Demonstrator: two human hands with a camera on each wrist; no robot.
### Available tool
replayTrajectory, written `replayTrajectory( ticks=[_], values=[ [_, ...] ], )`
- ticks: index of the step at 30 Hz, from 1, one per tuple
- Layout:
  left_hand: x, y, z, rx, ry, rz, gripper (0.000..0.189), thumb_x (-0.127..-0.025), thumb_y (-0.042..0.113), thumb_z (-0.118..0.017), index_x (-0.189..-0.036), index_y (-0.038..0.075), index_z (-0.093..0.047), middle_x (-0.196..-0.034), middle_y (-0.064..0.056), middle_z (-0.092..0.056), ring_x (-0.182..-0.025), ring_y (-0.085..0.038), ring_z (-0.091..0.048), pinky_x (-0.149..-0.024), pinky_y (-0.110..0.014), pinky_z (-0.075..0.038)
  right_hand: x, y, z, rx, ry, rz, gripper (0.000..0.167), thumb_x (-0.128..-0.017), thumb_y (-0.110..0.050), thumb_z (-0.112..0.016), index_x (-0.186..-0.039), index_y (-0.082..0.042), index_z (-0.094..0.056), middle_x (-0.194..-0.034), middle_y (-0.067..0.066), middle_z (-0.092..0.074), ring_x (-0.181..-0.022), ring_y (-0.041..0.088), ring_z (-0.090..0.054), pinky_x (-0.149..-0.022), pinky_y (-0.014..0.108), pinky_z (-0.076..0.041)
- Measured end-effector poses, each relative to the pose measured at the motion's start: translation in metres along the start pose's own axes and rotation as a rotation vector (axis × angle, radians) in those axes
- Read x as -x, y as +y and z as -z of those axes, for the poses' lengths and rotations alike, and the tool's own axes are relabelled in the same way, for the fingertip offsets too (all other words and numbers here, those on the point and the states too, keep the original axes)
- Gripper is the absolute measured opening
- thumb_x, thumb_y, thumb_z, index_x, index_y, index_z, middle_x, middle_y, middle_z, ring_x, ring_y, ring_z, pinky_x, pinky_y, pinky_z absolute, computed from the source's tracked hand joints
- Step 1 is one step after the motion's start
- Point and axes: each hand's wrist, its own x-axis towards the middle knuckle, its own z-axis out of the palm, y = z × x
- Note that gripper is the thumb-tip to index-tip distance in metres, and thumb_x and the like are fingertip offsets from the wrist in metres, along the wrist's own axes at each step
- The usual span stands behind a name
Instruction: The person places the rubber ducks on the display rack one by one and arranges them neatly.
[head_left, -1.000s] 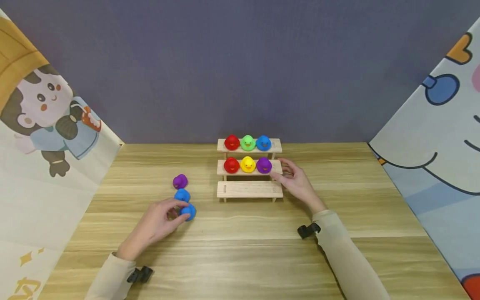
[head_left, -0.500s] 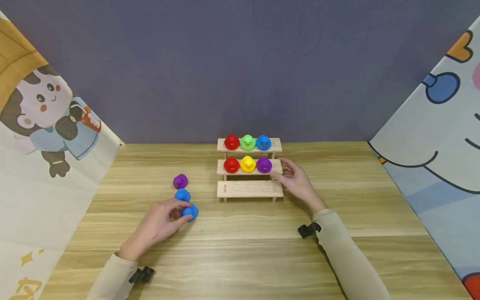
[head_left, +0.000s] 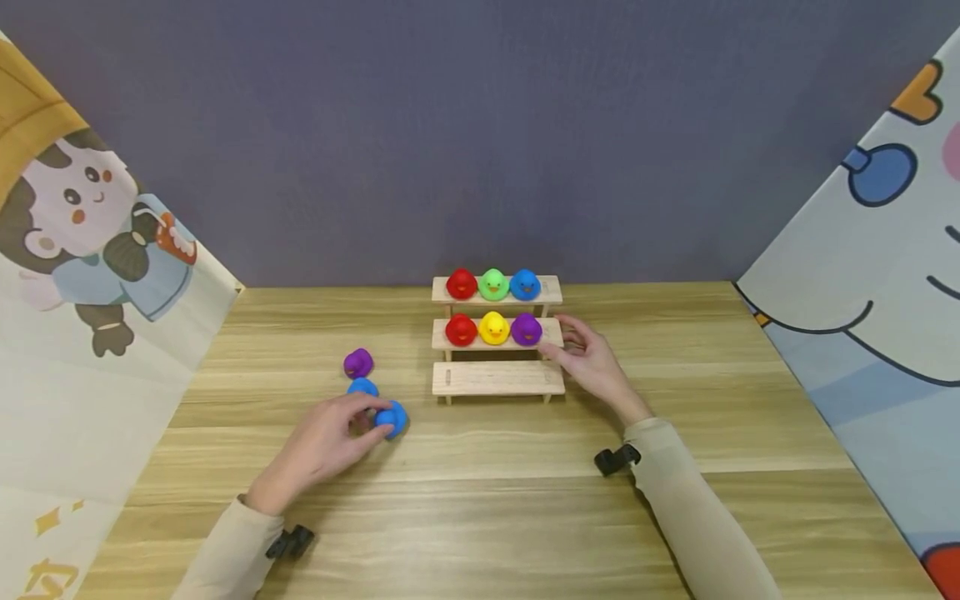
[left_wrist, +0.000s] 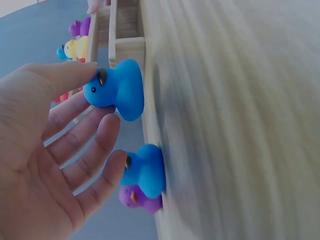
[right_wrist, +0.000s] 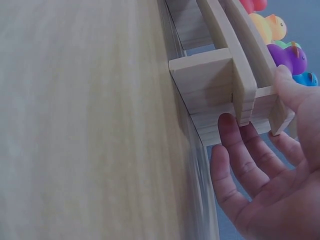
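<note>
Your left hand (head_left: 321, 440) pinches one blue duck (head_left: 397, 418), moved farther from the second duck (head_left: 363, 386) (so, separated); your right hand (head_left: 596, 367), spread, touches the stand (head_left: 498, 379) at right edge.

Across from me, the person's left hand (head_left: 326, 437) pinches lightly, thumb on one side of the grip, index and middle fingers opposite; the ring and little fingers curve loosely, clear of it. Behind that grip the sleeved left forearm (head_left: 232, 550) slants back. The right hand (head_left: 592, 362) grips with thumb and fingers gently bent, its right forearm (head_left: 697, 508) running back behind it.
</note>
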Motion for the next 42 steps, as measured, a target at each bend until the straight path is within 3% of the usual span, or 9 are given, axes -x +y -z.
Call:
replayTrajectory(
  ticks=[3,10,14,21,29,35,42],
  values=[
    [-0.005,0.005,-0.001,0.002,0.000,-0.015,0.030,-0.093,0.031,-0.083,-0.121,0.023,-0.079,-0.092,0.014,-0.072,-0.084,-0.004,-0.064,-0.076,-0.029,-0.054,0.000,0.001,0.001,-0.001,-0.003,-0.004,0.076,-0.100,-0.035,-0.077,-0.162,-0.010,-0.041,-0.138,0.026,-0.068,-0.122,0.042,-0.070,-0.095,0.037,-0.062],
    [-0.011,0.016,-0.001,0.025,0.025,-0.040,0.028,-0.095,0.031,-0.082,-0.121,0.023,-0.079,-0.110,0.008,-0.078,-0.088,-0.004,-0.065,-0.078,-0.028,-0.054,0.001,0.000,0.000,-0.011,-0.003,-0.004,0.076,-0.100,-0.034,-0.077,-0.162,-0.008,-0.041,-0.136,0.026,-0.068,-0.118,0.042,-0.071,-0.084,0.021,-0.059],
    [-0.014,0.020,-0.002,0.041,0.025,-0.048,0.028,-0.095,0.032,-0.081,-0.122,0.024,-0.078,-0.117,0.007,-0.078,-0.089,-0.004,-0.064,-0.078,-0.028,-0.053,0.001,-0.001,0.000,-0.008,-0.002,-0.002,0.075,-0.100,-0.034,-0.077,-0.162,-0.009,-0.042,-0.135,0.026,-0.069,-0.115,0.041,-0.073,-0.082,0.022,-0.059],
    [-0.022,0.029,-0.003,0.082,0.037,-0.090,0.027,-0.095,0.029,-0.082,-0.121,0.023,-0.079,-0.115,0.008,-0.078,-0.085,-0.002,-0.065,-0.073,-0.025,-0.053,0.002,-0.004,-0.001,-0.007,-0.004,0.005,0.075,-0.100,-0.034,-0.077,-0.162,-0.010,-0.043,-0.136,0.026,-0.069,-0.115,0.041,-0.072,-0.082,0.024,-0.061],
    [-0.040,0.049,-0.004,0.099,0.031,-0.146,0.028,-0.095,0.033,-0.082,-0.122,0.025,-0.079,-0.119,0.009,-0.078,-0.085,-0.003,-0.065,-0.070,-0.023,-0.053,0.002,-0.003,0.000,0.003,0.007,0.012,0.075,-0.100,-0.031,-0.077,-0.162,-0.009,-0.042,-0.136,0.027,-0.069,-0.119,0.042,-0.071,-0.095,0.034,-0.062],
    [-0.054,0.063,-0.007,0.108,0.021,-0.184,0.030,-0.097,0.032,-0.080,-0.125,0.022,-0.078,-0.117,0.006,-0.079,-0.084,-0.008,-0.067,-0.066,-0.022,-0.050,0.002,-0.002,0.000,0.004,0.002,0.007,0.075,-0.100,-0.033,-0.077,-0.162,-0.009,-0.041,-0.136,0.027,-0.069,-0.117,0.042,-0.072,-0.088,0.027,-0.061],
    [-0.064,0.069,-0.013,0.104,0.007,-0.165,0.031,-0.098,0.031,-0.079,-0.127,0.021,-0.077,-0.120,0.005,-0.079,-0.085,-0.009,-0.067,-0.066,-0.023,-0.051,0.002,-0.003,-0.001,0.005,-0.002,0.011,0.076,-0.100,-0.033,-0.077,-0.163,-0.010,-0.041,-0.137,0.027,-0.068,-0.117,0.042,-0.072,-0.086,0.028,-0.062]
  ],
)
